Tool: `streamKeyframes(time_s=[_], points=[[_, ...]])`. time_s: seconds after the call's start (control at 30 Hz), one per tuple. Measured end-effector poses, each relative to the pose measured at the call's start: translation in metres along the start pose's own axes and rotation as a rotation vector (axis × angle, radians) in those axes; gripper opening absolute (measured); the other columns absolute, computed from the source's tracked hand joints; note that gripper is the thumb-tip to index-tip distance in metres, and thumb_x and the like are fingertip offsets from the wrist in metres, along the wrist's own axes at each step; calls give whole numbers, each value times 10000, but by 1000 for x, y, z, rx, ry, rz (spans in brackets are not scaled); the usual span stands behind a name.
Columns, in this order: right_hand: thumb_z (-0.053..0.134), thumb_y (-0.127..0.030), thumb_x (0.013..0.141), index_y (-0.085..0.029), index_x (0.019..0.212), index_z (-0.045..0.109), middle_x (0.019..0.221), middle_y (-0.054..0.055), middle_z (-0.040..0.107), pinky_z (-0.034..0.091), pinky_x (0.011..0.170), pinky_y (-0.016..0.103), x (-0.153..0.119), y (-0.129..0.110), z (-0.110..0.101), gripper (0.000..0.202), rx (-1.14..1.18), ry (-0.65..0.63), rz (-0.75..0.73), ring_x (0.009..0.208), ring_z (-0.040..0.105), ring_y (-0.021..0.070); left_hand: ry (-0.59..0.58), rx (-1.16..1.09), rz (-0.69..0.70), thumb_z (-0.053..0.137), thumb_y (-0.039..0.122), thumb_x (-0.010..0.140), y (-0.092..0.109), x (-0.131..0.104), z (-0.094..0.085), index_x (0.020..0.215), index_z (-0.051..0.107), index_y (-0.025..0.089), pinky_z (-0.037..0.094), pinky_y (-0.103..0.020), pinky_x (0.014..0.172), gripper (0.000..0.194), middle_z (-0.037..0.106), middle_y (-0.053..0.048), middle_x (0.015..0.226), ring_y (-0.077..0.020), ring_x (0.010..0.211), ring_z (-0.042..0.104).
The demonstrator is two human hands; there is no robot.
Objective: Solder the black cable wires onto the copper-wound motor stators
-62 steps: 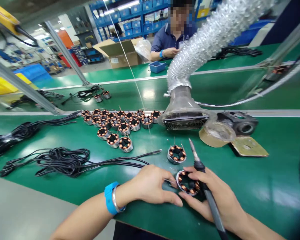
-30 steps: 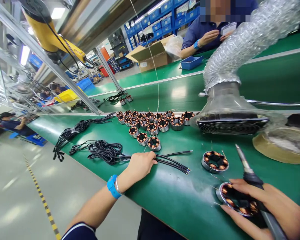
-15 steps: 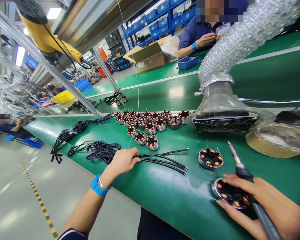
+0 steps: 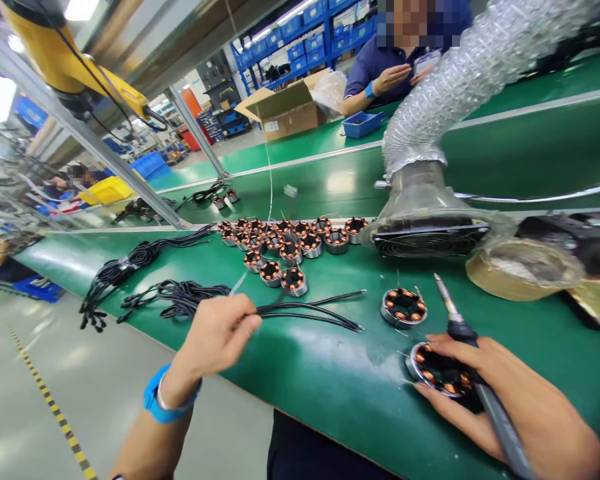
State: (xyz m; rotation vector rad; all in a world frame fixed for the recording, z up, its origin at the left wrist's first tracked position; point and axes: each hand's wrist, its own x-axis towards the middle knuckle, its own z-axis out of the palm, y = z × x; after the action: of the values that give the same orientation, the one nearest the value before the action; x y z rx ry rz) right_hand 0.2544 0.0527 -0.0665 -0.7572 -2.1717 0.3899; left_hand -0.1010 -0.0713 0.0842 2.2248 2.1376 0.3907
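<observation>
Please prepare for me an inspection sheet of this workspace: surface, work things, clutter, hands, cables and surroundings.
Surface: green bench top, glossy, with light reflections.
Work things: one copper-wound ring held; a second ring just beyond it; a group of rings farther left.
Clutter: a round tan item beside the fan.
Hands: right hand holds the first ring and a soldering iron; left hand is at the near bundle, grip unclear.
Cables: black near bundle, loose ends pointing toward the second ring; black far bundle behind it.
Surroundings: a co-worker across the bench, near a blue tray and an open cardboard box.
</observation>
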Motion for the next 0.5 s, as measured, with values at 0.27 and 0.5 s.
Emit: streamKeyframes(time_s=[0.27,0.5], points=[[639,-235,777,-201,1189,492,997,82,648,521,671,336,15,-13,-18,440,19,-74,-41,757,585,195,-402,-92,217,401,328,975,60,31,87,1071,629,217,474,-320,750,271,735,-49,990,-226,866,686],[631,-223,748,-194,1195,482,994,75,655,514,670,342,18,-13,-19,471,24,-62,-68,754,568,198,-437,-245,318,414,337,965,111,80,114,961,653,206,432,-284,663,272,721,-46,858,-208,746,657]])
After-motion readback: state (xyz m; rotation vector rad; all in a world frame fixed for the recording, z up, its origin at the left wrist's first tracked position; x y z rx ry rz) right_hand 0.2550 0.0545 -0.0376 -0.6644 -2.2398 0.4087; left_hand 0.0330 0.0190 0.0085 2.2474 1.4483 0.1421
